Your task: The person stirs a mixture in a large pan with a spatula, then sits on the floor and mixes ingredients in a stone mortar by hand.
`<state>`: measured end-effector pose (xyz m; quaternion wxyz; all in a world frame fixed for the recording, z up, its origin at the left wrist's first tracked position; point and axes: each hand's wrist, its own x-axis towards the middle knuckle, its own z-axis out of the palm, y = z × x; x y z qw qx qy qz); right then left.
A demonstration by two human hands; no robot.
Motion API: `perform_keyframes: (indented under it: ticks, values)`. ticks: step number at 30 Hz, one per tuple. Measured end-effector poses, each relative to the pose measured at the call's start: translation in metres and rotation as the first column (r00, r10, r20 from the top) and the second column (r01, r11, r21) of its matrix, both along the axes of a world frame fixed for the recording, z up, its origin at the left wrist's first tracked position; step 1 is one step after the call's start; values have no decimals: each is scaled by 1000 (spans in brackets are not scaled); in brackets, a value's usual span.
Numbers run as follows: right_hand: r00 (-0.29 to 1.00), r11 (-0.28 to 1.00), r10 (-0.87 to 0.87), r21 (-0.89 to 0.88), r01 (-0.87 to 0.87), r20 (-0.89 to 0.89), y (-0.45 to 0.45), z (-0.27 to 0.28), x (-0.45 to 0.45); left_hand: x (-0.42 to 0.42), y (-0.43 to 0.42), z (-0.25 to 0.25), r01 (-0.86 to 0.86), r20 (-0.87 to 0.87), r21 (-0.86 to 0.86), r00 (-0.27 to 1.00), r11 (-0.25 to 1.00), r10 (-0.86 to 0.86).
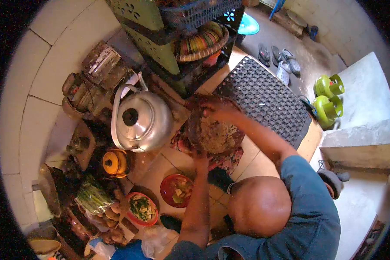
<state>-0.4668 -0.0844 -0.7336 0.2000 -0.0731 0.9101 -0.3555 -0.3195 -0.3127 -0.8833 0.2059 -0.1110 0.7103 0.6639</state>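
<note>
A dark, wide bowl (237, 138) full of coarse brownish mash (214, 132) rests on a patterned cloth (229, 161) on the tiled floor. My right hand (221, 111) is over the bowl's far side, its fingers drawn together; whatever is in them is too dark to make out. At the near left rim, my left hand (199, 157) grips the bowl's edge, with the fingertips partly in shadow. A red bowl of food pieces (177, 190) lies left of my left forearm. Beside it stands a red-rimmed plate with greens and pale pieces (142, 209).
A large metal kettle (145, 119) and a small orange pot (115, 163) stand to the left. Bagged green vegetables (92, 195) lie further down. A shelf rack (160, 56) rises behind the bowl, beside a black rubber mat (264, 95). My bent knee (260, 206) is close by.
</note>
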Motion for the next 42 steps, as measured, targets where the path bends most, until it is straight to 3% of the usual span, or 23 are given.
perform_keyframes:
  ticks: [1,3,5,7,9,12,14,17,18,21,23,25,27,29,30,31,32,33,35,37,38,40,42]
  values:
    - [1000,994,-26,-107,27,9,-14,-17,24,-3,5,1,18,-3,-29,1000,999,-18]
    - [994,985,110,136,-111,16,-43,8,63,-11,11,48,-134,235,-8,963,991,132]
    - [940,894,138,369,-254,312,-66,68,69,-9,9,17,-183,173,262,975,947,140]
    - [949,780,134,560,-279,286,-59,67,76,6,8,12,-208,196,366,970,907,143]
    - [986,828,159,537,-162,53,-32,41,59,1,9,42,-231,264,317,953,920,148]
    - [989,986,28,160,-52,144,13,38,-10,-3,9,74,-277,344,271,922,922,175]
    - [998,997,3,81,-8,66,8,25,1,4,8,60,-358,357,319,903,878,238]
    - [948,944,170,321,-78,-268,-18,-45,79,-5,15,86,-387,368,343,894,856,257]
    - [949,927,99,374,21,-300,-37,-21,104,-7,12,97,-377,378,321,892,869,247]
    - [949,803,161,595,33,-270,-49,5,105,0,10,46,-376,310,388,913,841,266]
    - [997,868,65,494,-42,-30,-27,18,63,2,7,-19,-239,163,343,968,909,193]
    - [997,968,9,250,-28,77,2,15,28,4,2,-26,-178,178,236,974,955,137]
    - [996,970,49,243,-29,-75,34,-14,24,-3,10,0,-234,361,144,917,961,169]
    - [998,943,-12,333,-12,69,32,-1,53,13,-1,-28,-507,490,541,838,671,239]
    - [936,928,26,356,108,-351,12,2,84,13,-1,-46,-480,439,619,868,622,233]
    - [871,934,-7,307,181,-491,-3,4,94,12,0,-63,-445,388,693,893,567,227]
    - [784,936,-39,252,245,-619,-18,7,105,12,-2,-80,-284,213,664,959,692,188]
    - [848,945,-150,180,274,-508,-27,8,108,20,-5,-94,-125,47,590,992,798,121]
    - [963,938,-68,313,151,-259,-15,-10,85,22,-14,-112,202,-273,332,956,921,-111]
    - [988,907,143,408,-107,-59,5,-31,47,12,-12,-94,243,-215,166,955,956,-205]
    - [938,885,347,339,-318,-25,23,-21,12,6,-5,-60,144,-12,152,990,978,-144]
    - [938,898,347,280,-340,26,30,15,-13,0,9,-43,-26,153,103,988,994,10]
    - [992,946,-69,321,32,107,5,54,4,14,15,-61,-181,104,69,979,981,174]
